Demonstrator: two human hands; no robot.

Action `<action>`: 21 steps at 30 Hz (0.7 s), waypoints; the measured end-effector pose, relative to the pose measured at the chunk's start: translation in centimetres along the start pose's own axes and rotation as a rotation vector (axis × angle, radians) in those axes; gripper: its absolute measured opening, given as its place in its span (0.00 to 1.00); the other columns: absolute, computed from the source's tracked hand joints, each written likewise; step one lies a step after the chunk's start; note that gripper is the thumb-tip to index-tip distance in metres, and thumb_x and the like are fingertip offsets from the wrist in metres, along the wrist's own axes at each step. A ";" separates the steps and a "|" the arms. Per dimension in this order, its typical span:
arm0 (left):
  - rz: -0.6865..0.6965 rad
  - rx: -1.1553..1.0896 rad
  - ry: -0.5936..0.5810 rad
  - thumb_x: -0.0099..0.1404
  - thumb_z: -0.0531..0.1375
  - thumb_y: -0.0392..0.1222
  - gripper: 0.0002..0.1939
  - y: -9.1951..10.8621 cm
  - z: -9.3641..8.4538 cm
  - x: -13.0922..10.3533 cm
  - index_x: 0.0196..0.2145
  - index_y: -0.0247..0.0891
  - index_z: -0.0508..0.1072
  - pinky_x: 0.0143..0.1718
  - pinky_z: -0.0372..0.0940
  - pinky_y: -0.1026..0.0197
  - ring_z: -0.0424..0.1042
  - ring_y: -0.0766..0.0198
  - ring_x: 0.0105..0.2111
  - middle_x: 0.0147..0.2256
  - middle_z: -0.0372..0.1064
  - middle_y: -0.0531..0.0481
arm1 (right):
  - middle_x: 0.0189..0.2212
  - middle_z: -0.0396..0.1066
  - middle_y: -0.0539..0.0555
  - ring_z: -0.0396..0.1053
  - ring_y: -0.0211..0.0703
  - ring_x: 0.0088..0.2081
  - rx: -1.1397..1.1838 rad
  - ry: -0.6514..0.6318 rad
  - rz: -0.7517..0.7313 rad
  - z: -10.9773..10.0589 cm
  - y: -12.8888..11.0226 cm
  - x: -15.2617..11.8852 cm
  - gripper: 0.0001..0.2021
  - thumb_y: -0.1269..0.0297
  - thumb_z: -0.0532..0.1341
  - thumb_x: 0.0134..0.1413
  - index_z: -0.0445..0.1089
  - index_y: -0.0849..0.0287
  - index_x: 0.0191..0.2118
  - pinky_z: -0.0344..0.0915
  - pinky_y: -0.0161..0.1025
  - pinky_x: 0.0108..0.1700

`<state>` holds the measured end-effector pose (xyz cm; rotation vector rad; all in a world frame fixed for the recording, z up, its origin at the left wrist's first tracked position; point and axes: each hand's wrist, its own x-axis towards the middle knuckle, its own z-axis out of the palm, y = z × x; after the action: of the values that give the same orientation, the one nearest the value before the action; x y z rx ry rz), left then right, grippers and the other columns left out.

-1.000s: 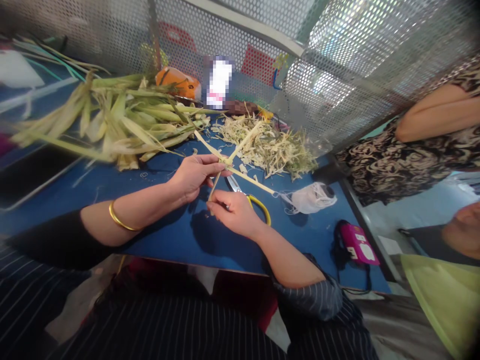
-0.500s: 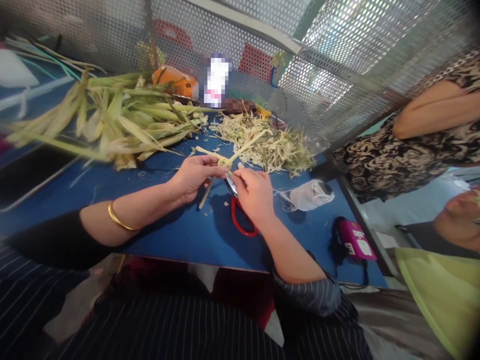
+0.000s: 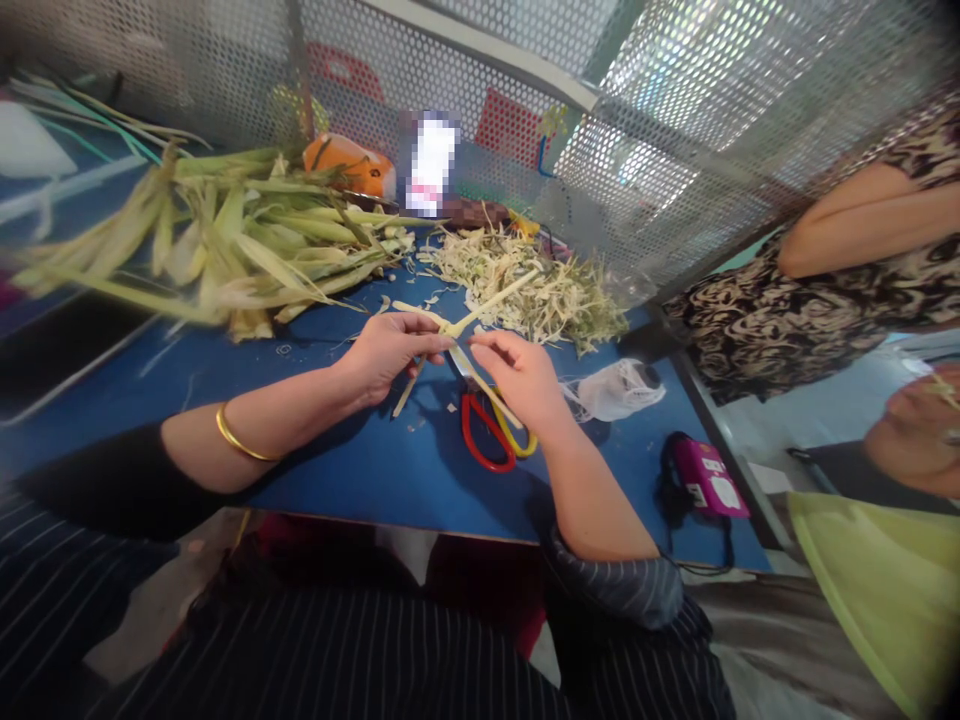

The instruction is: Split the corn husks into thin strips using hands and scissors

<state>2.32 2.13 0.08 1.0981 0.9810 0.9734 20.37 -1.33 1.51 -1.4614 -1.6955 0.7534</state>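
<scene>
My left hand pinches crossed strips of pale corn husk between thumb and fingers. Their ends stick out up to the right, up to the left and down; one strip slants down to the right, past my right hand. Just right of the crossing, my right hand hovers with loosely curled fingers, thumb and forefinger slightly apart, nothing visible between them. Scissors with one red and one yellow handle lie on the blue table under the strips, their blades partly covered.
A heap of long corn husks lies at the left, shredded husk behind my hands. A lit phone stands at the back. White thread and a magenta box are on the right. Another person's arm shows beyond.
My right hand has shifted slightly right, away from the strips' crossing. A slanting strip and the yellow scissor handle now show beside it. My left hand keeps its pinch.
</scene>
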 end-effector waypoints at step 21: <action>-0.158 0.090 -0.222 0.47 0.69 0.43 0.09 0.9 1.2 -1.5 0.21 0.35 0.78 0.16 0.42 0.66 0.48 0.75 0.15 0.18 0.66 0.52 | 0.20 0.66 0.47 0.63 0.34 0.23 0.376 0.334 0.060 2.2 1.4 0.6 0.08 0.60 0.62 0.50 0.70 0.59 0.27 0.63 0.35 0.30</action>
<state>2.94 0.61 1.37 1.1579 0.9215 0.6690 19.21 -0.40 -0.73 -1.2921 -1.1907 0.7633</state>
